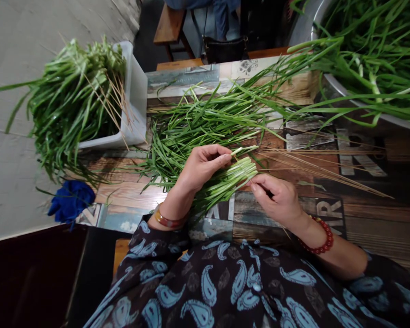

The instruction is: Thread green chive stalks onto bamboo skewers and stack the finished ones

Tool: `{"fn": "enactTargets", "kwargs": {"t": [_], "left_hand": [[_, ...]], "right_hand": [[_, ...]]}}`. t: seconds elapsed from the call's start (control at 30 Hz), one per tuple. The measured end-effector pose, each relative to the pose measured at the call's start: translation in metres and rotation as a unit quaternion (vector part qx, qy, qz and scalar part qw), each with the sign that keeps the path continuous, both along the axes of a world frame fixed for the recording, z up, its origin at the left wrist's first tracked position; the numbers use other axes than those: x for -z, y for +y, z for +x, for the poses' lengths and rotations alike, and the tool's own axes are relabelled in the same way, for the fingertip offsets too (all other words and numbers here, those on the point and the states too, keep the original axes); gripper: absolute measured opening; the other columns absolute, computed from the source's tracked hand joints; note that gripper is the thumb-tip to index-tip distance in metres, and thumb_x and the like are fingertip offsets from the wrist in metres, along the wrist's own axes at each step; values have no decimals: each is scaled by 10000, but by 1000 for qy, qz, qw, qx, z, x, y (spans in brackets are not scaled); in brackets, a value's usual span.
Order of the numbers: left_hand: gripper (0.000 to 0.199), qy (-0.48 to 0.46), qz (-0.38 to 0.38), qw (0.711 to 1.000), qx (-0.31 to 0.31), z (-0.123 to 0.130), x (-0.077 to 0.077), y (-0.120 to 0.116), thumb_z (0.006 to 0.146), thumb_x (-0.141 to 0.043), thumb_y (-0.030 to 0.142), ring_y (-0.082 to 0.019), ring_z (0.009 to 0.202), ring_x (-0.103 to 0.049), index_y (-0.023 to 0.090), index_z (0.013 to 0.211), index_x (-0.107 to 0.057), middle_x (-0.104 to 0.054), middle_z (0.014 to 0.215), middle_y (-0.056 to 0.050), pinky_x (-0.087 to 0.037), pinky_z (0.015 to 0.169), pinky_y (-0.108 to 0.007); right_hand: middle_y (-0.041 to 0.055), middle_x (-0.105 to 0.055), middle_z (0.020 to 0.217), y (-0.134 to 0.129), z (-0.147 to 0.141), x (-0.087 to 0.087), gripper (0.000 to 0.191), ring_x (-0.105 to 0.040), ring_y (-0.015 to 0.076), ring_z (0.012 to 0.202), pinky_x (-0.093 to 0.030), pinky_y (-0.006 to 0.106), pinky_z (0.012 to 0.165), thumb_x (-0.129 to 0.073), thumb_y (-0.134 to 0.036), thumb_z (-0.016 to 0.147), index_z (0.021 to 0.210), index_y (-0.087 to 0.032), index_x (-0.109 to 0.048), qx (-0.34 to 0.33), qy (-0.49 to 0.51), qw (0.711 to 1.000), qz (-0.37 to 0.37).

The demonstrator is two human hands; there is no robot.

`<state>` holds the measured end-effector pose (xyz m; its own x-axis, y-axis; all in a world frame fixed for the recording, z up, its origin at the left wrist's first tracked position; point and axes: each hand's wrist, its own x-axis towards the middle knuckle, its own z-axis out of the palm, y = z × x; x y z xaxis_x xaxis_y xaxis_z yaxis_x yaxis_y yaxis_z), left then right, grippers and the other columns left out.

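Observation:
A row of garlic chives (237, 175) lies side by side in front of me, pale stem ends to the right and leaves to the lower left. My left hand (205, 165) is closed, thumb and forefinger pinching a chive stem (244, 149) just above the row. At the row's lower right edge, my right hand (276, 196) pinches a thin bamboo skewer, its tail showing below the palm. Much of the skewer is hidden by fingers and stems. Beyond my hands, loose chives (205, 123) spread across the patterned wooden table (256, 218).
A white plastic bin (138, 91) at the left holds chives with several skewers (107, 102). Bare skewers (341, 175) lie on the right. A metal basin (338, 84) heaped with chives stands at the far right. A blue cloth-like item (71, 200) sits near the wall.

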<state>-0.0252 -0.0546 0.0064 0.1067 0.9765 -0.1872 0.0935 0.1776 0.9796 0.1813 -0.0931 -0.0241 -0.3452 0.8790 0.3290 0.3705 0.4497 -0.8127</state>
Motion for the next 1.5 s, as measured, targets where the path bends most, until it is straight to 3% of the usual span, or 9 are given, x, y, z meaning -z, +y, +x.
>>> {"fn": "enactTargets", "kwargs": {"t": [0.8, 0.97, 1.5], "left_hand": [[183, 8, 16, 1000, 13, 1, 0, 1, 764, -738, 316, -101, 621, -517, 137, 726, -737, -646, 682, -18, -390, 599, -236], [151, 23, 74, 997, 30, 0, 2, 3, 789, -716, 278, -133, 748, -568, 158, 699, -736, -659, 763, -32, -437, 727, -266], [210, 79, 86, 987, 110, -2, -4, 4, 814, -676, 328, -148, 747, -581, 151, 709, -720, -655, 784, -49, -455, 724, -287]], "right_hand": [[2, -725, 732, 1, 0, 3, 131, -667, 121, 612, -509, 208, 608, -529, -144, 902, 838, -209, -624, 5, -9, 999, 36], [-1, -708, 725, 0, 0, 5, 131, -658, 120, 626, -497, 211, 627, -523, -145, 912, 842, -206, -615, 0, -12, 999, 31], [-9, -668, 679, 1, -1, 5, 136, -616, 112, 590, -451, 213, 594, -518, -146, 917, 818, -194, -598, -7, -25, 999, 20]]}}
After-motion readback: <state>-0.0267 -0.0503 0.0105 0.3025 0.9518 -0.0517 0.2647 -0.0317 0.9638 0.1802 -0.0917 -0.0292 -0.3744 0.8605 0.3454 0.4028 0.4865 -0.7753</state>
